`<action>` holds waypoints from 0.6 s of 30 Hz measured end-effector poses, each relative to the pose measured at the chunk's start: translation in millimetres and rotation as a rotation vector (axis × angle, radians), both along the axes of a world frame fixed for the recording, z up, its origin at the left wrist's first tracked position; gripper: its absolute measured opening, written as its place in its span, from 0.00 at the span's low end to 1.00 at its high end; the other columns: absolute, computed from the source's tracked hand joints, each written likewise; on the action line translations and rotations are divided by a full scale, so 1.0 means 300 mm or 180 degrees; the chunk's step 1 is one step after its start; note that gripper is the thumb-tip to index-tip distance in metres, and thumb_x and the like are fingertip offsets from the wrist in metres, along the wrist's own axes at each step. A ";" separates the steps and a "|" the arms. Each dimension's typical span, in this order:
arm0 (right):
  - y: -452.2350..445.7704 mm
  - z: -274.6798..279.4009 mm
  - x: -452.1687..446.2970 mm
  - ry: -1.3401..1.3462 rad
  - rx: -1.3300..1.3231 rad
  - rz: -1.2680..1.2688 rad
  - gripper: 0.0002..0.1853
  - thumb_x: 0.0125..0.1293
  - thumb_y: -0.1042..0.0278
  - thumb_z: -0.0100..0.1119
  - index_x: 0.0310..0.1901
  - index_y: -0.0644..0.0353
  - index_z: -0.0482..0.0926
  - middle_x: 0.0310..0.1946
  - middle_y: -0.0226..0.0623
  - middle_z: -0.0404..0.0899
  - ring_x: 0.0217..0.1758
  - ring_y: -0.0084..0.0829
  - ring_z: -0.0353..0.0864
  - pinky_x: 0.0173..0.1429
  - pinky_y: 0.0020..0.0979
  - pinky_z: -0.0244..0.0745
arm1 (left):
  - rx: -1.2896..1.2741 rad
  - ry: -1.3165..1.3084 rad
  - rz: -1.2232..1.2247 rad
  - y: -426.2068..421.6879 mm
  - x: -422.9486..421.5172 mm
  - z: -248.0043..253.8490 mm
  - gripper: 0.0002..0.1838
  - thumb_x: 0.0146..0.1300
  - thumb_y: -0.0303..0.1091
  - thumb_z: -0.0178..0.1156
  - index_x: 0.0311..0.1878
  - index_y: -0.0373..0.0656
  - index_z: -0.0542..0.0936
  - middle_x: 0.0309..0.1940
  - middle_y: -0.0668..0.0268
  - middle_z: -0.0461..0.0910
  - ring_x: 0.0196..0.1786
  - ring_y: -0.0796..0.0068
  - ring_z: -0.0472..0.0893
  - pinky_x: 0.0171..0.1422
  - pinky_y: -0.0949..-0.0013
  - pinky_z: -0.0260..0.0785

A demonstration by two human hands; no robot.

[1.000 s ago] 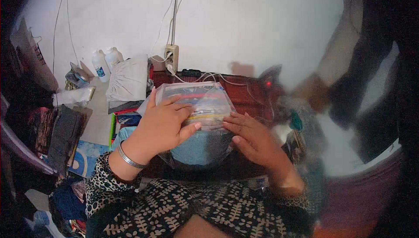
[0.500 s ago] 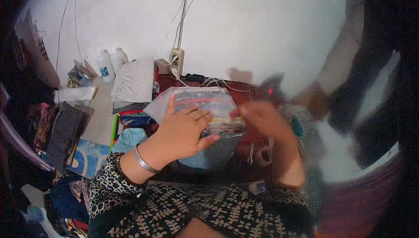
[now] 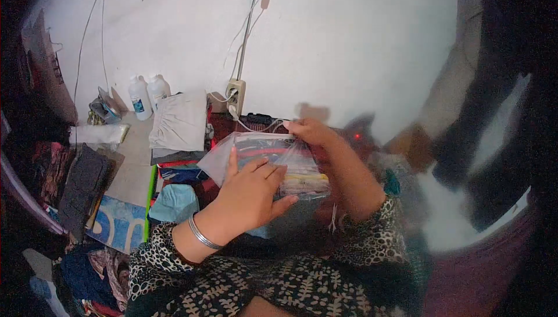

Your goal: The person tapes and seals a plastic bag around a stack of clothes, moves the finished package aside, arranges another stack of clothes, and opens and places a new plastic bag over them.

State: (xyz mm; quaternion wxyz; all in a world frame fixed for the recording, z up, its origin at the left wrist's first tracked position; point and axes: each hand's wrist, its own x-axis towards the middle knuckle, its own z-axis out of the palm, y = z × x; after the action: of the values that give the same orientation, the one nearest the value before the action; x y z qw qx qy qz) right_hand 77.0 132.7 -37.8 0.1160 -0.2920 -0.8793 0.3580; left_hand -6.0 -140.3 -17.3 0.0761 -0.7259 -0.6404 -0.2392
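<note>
A clear plastic bag [image 3: 305,184] holds folded items in red, yellow and other colours. My left hand [image 3: 253,192] lies flat on the bag's left part, fingers spread, a silver bracelet at its wrist. At the bag's upper right corner, my right hand [image 3: 314,135] pinches the plastic edge between thumb and fingers. The plastic is drawn into creases towards that pinch. Dark material lies beneath the bag, partly hidden by my left hand and the bag.
Folded pale cloth [image 3: 179,122] tops a stack at the left, with two white bottles [image 3: 139,99] behind it. A light blue cloth [image 3: 174,202] lies nearer. A power socket [image 3: 235,96] with cables is on the wall. Dark folded cloth [image 3: 84,183] lies far left.
My right hand has moved from the bag's lower right side up to its top right corner and closed on the edge there. My left hand has stayed on the bag, sliding slightly right.
</note>
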 end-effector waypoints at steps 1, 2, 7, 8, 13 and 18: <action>-0.006 0.004 -0.005 -0.0105 0.0222 -0.0142 0.31 0.64 0.42 0.50 0.29 0.70 0.81 0.25 0.51 0.79 0.32 0.41 0.79 0.44 0.40 0.73 | 0.0001 0.0010 -0.0018 0.002 0.000 0.004 0.32 0.60 0.58 0.55 0.58 0.40 0.75 0.53 0.56 0.77 0.62 0.59 0.71 0.69 0.29 0.39; -0.013 0.007 -0.010 -0.0211 0.0441 -0.0285 0.30 0.64 0.43 0.50 0.30 0.71 0.81 0.27 0.54 0.80 0.32 0.45 0.80 0.45 0.42 0.73 | -0.0046 0.0022 0.0040 0.002 0.001 0.008 0.32 0.60 0.57 0.55 0.58 0.40 0.75 0.53 0.57 0.77 0.63 0.59 0.71 0.68 0.29 0.39; -0.030 -0.017 0.008 -0.0304 0.2099 -0.0219 0.24 0.63 0.48 0.52 0.32 0.66 0.81 0.33 0.55 0.80 0.42 0.54 0.79 0.49 0.47 0.72 | -0.0015 0.0041 0.0141 0.006 0.002 0.002 0.32 0.62 0.57 0.53 0.57 0.39 0.75 0.54 0.57 0.77 0.63 0.58 0.71 0.68 0.28 0.38; -0.041 -0.015 0.026 -0.0121 0.2149 -0.0464 0.22 0.62 0.50 0.53 0.33 0.65 0.81 0.35 0.55 0.80 0.45 0.55 0.78 0.51 0.48 0.72 | 0.0040 0.0047 0.0152 0.007 0.001 -0.003 0.31 0.62 0.58 0.52 0.57 0.40 0.75 0.54 0.58 0.77 0.63 0.58 0.71 0.68 0.28 0.37; -0.069 0.009 0.229 0.0519 0.1823 -0.1072 0.18 0.61 0.53 0.58 0.36 0.63 0.80 0.36 0.52 0.80 0.44 0.51 0.79 0.49 0.45 0.73 | -0.0026 0.0137 0.0271 -0.003 0.003 -0.013 0.30 0.63 0.58 0.51 0.56 0.43 0.77 0.54 0.62 0.77 0.64 0.59 0.69 0.68 0.27 0.35; -0.171 -0.023 0.590 0.0856 0.0479 -0.1638 0.18 0.60 0.52 0.62 0.37 0.62 0.81 0.29 0.42 0.80 0.35 0.31 0.78 0.45 0.33 0.73 | -0.0205 -0.0053 0.0321 0.004 0.003 -0.007 0.23 0.62 0.51 0.54 0.56 0.50 0.77 0.56 0.64 0.75 0.66 0.57 0.66 0.68 0.26 0.28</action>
State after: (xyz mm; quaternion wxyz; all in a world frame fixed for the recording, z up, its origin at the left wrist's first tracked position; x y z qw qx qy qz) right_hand 254.0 81.2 -44.6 0.3397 -0.4458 -0.7772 0.2861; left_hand -5.3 -139.1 -19.5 0.0594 -0.6928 -0.6841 -0.2203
